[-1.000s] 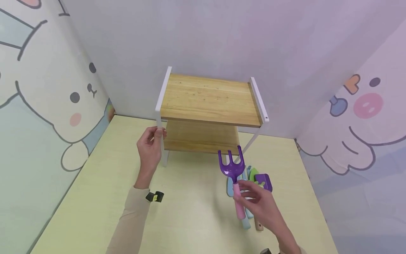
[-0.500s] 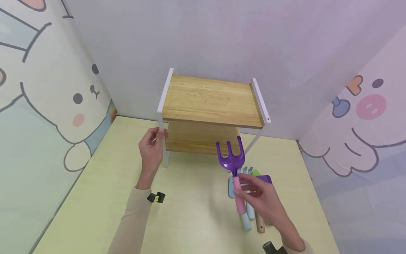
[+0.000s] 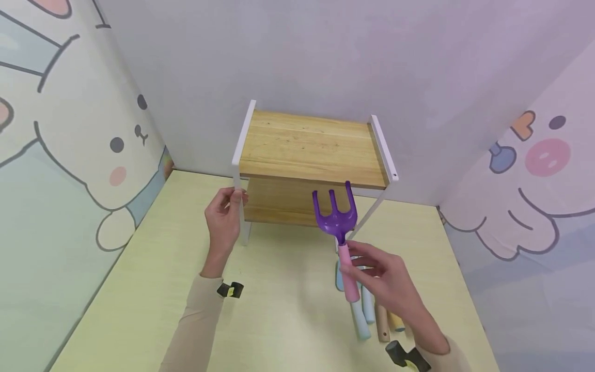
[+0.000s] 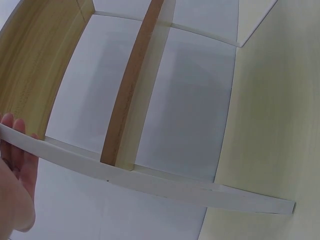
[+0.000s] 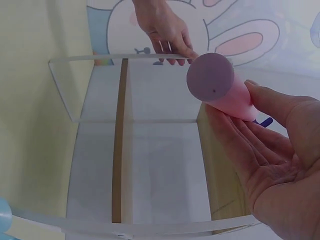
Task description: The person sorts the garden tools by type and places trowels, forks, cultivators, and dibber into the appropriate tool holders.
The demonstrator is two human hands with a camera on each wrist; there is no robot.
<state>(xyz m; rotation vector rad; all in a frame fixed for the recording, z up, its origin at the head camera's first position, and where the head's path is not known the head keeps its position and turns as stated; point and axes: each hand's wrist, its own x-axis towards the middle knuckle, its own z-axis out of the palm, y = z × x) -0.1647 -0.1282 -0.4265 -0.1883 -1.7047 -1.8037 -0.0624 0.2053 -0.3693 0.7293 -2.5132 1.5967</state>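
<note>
A toy garden fork with purple tines and a pink handle (image 3: 348,281) is pinched between the thumb and fingers of my right hand (image 3: 388,276), raised in front of the shelf with its tines pointing away. In the right wrist view the handle's round end (image 5: 210,77) faces the camera. My left hand (image 3: 224,214) grips the white front left post (image 3: 237,178) of a two-tier shelf with wooden boards (image 3: 311,150). The left wrist view shows those fingers (image 4: 19,150) curled around the white post.
Several tools lie on the table under my right hand: light blue handles (image 3: 360,321), a brown handle (image 3: 382,323) and a yellow one (image 3: 396,321). The right hand hides their far parts. Cartoon-printed walls (image 3: 302,57) enclose the pale yellow table (image 3: 279,310).
My right hand has lifted the fork and moved it forward, so its tines now overlap the upper board's front edge in the head view. The left hand keeps its hold on the post.
</note>
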